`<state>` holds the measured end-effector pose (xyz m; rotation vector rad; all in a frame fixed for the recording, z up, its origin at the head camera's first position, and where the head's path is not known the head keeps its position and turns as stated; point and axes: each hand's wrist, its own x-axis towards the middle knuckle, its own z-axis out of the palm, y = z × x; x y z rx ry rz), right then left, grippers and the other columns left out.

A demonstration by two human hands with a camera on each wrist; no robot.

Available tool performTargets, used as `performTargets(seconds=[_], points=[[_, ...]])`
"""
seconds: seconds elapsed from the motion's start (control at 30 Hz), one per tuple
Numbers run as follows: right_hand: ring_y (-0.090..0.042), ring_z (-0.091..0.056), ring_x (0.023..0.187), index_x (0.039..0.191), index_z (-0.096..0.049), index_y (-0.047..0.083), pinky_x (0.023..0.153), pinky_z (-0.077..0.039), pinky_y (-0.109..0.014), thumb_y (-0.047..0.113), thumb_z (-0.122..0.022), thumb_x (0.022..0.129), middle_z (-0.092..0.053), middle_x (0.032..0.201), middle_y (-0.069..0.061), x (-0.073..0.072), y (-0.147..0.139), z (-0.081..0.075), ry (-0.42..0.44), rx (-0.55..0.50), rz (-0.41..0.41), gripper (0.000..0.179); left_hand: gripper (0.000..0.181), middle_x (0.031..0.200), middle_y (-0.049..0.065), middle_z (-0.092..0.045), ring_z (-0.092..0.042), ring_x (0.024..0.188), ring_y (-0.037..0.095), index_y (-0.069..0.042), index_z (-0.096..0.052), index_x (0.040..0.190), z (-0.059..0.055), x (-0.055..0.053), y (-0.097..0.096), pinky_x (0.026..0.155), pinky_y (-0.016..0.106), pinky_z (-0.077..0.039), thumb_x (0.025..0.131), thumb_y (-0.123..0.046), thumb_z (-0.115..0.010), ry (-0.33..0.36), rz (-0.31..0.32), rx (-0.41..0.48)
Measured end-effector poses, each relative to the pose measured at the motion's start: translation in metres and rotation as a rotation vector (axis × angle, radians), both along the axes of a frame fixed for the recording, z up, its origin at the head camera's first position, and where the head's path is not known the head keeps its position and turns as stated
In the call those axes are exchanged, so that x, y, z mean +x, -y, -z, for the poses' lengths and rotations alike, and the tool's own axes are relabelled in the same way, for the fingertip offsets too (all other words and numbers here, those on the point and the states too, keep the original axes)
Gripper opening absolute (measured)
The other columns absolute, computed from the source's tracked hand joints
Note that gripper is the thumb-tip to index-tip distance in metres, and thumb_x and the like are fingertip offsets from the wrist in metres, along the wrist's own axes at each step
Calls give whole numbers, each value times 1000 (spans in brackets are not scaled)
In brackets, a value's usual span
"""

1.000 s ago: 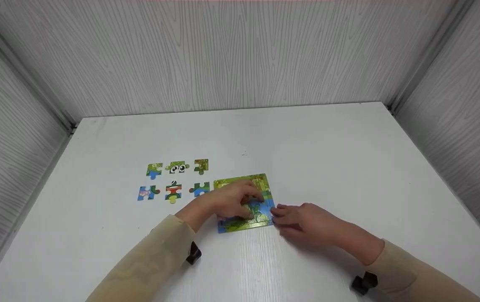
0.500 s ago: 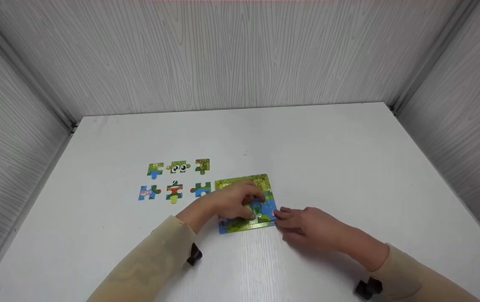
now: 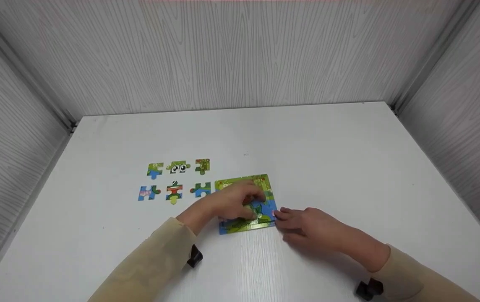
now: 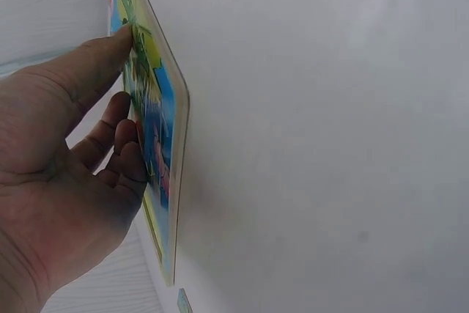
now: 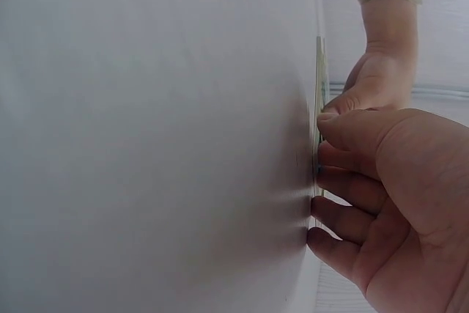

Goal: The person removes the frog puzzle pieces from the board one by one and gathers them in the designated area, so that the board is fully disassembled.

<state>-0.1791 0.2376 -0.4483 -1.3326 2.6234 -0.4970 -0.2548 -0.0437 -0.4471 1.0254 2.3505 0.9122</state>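
Note:
A small square jigsaw board [image 3: 246, 228] with a green and blue picture lies flat on the table. My left hand [image 3: 236, 200] is over it, thumb and fingers bent down around a green and blue puzzle piece [image 3: 258, 209] at the board's surface. In the left wrist view the thumb [image 4: 121, 42] touches the picture and the other fingers curl against it; the hand partly hides the piece. My right hand [image 3: 313, 228] rests beside the board, its nearly straight fingertips touching the right edge, as the right wrist view shows the fingers [image 5: 344, 221] along the edge.
Left of the board, several loose puzzle pieces lie in two rows, including one with eyes [image 3: 178, 167], a red and green one [image 3: 174, 192] and a blue one [image 3: 201, 190] near my left wrist. Pale wood-grain panels [image 3: 231, 54] enclose the white table [image 3: 328, 147].
The right hand has shifted slightly right and toward me. The piece by the left thumb looks slightly turned. The left hand stays almost in place, and the loose pieces keep their layout.

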Motion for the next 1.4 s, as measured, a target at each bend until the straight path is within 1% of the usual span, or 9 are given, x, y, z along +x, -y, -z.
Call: performTargets(seconds=[0.13,0.27,0.37,0.57,0.83,0.97,1.27,1.33,1.4], points=[[-32,-58,137,140,-71,9,89,-58,-53,15,-69,104,-60,150,-12,1,1,-1,7,10,6,36,38,120,0,-60,-53,103,20,-15,-71,129,2,0,-1,94,38,-48,92,-14,-82,-2,-24,-7],[-32,-58,138,141,-70,8,90,-58,-54,16,-68,105,-59,150,-12,2,2,-2,13,11,11,37,39,117,-3,-60,-55,104,19,-17,-70,128,3,0,-2,96,39,-49,92,-15,-84,9,-61,-19],[-32,-57,139,142,-69,8,91,-57,-56,17,-67,105,-59,151,-12,2,3,-3,13,21,11,37,40,118,-3,-62,-56,106,19,-17,-69,128,2,1,-3,99,39,-50,91,-15,-84,17,-75,-20],[-31,-56,140,142,-68,7,93,-56,-58,15,-67,105,-58,152,-12,3,3,-3,16,39,13,38,40,118,-3,-64,-58,106,17,-16,-69,129,3,1,-4,99,36,-51,92,-14,-83,16,-75,-18],[-32,-58,138,142,-69,8,94,-57,-56,16,-67,105,-59,151,-13,1,3,-2,-2,32,10,38,40,107,-2,-65,-58,97,16,-15,-67,129,3,0,-4,90,36,-51,92,-10,-82,67,-72,17],[-32,-58,137,143,-68,8,94,-57,-57,17,-68,105,-59,151,-13,0,3,0,10,15,20,39,41,105,-2,-65,-58,95,16,-15,-67,129,3,0,-5,88,36,-51,91,-9,-81,81,-75,33],[-30,-55,140,144,-67,9,97,-56,-56,17,-69,104,-57,153,-11,0,2,2,39,24,42,41,42,107,-4,-64,-57,96,16,-16,-66,132,3,1,-5,87,36,-51,91,-11,-75,65,-67,-11],[-30,-55,140,143,-68,9,96,-56,-56,17,-69,104,-57,153,-10,0,2,2,41,21,41,40,44,108,-4,-64,-57,97,16,-16,-66,133,2,2,-5,89,36,-51,90,-14,-77,63,-62,-21],[-30,-56,140,143,-68,9,95,-57,-55,17,-69,104,-57,153,-10,0,2,2,41,20,41,40,46,108,-5,-65,-57,98,16,-17,-66,132,1,2,-5,90,35,-50,89,-19,-82,61,-65,-30]])
